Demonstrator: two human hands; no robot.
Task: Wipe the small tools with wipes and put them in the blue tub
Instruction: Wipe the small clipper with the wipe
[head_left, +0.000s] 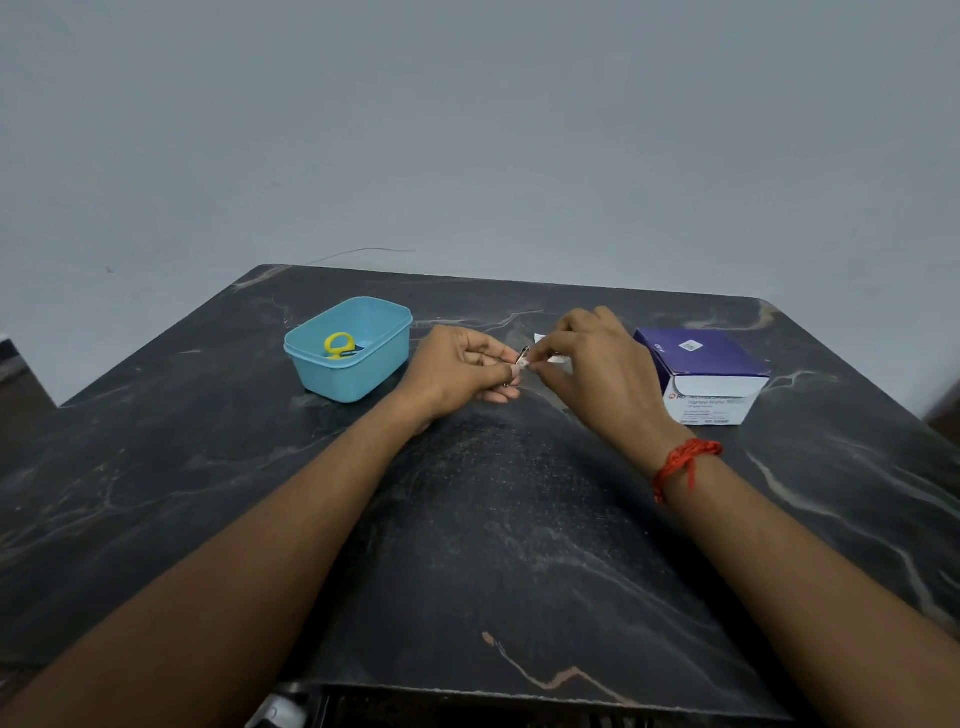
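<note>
My left hand (460, 369) pinches a small shiny metal tool (522, 357) just above the dark marble table. My right hand (597, 366) pinches a white wipe (550, 358) against the tool's tip; most of the wipe is hidden by my fingers. The blue tub (348, 348) stands to the left of my hands, a short gap from my left hand. Inside it lies a yellow-handled tool (338, 344) with something dark under it.
A purple and white box of alcohol swabs (701, 371) stands open to the right of my right hand. The black marble table (493, 519) ends near me at the bottom; a grey wall rises behind it. A red thread circles my right wrist.
</note>
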